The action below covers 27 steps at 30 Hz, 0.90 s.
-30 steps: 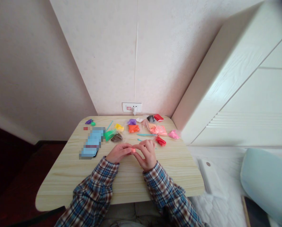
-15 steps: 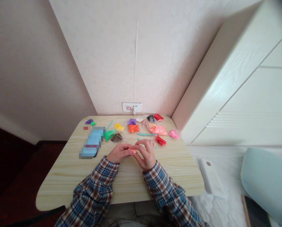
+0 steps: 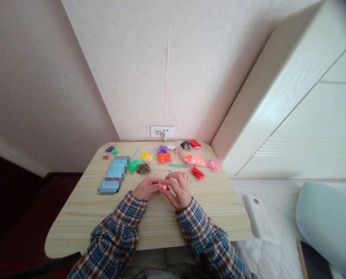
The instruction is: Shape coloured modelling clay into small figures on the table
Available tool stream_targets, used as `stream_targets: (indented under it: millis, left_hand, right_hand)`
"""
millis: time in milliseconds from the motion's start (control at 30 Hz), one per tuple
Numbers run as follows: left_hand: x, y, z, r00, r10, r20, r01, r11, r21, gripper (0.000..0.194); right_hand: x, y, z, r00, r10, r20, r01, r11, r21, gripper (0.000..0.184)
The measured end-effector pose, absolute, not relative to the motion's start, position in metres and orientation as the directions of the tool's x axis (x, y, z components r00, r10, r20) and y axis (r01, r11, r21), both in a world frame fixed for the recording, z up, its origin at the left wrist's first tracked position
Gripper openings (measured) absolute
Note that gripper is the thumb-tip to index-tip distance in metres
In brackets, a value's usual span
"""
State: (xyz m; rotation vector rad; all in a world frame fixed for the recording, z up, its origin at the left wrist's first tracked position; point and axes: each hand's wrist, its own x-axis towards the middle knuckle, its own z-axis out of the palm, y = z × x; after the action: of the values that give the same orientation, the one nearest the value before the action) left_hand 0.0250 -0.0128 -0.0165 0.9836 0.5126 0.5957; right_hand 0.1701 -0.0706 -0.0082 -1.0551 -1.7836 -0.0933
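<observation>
My nearly closed left hand (image 3: 146, 188) and right hand (image 3: 179, 190) pinch a small, roundish, pinky-orange, clay-like lump (image 3: 164, 187), probably light and squishy, behind the wood-grain tabletop's (image 3: 213, 221) front edge, so I'd hold its sides gently.

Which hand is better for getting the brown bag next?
Probably the left hand: the brown bag lies just beyond it, while the right hand is farther off. Both hold the coral piece, so the left would likely need to let go first.
</observation>
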Motion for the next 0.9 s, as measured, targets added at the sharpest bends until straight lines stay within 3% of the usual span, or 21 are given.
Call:
stream_targets:
  millis: [900]
  left_hand:
    - [0.0247,-0.0128,-0.0187,0.712,0.687,-0.147,-0.204,0.402,0.892,0.028]
  right_hand:
    - [0.1703,-0.0711,-0.0077,-0.141,0.642,0.754,0.679,0.617,-0.398,0.016]
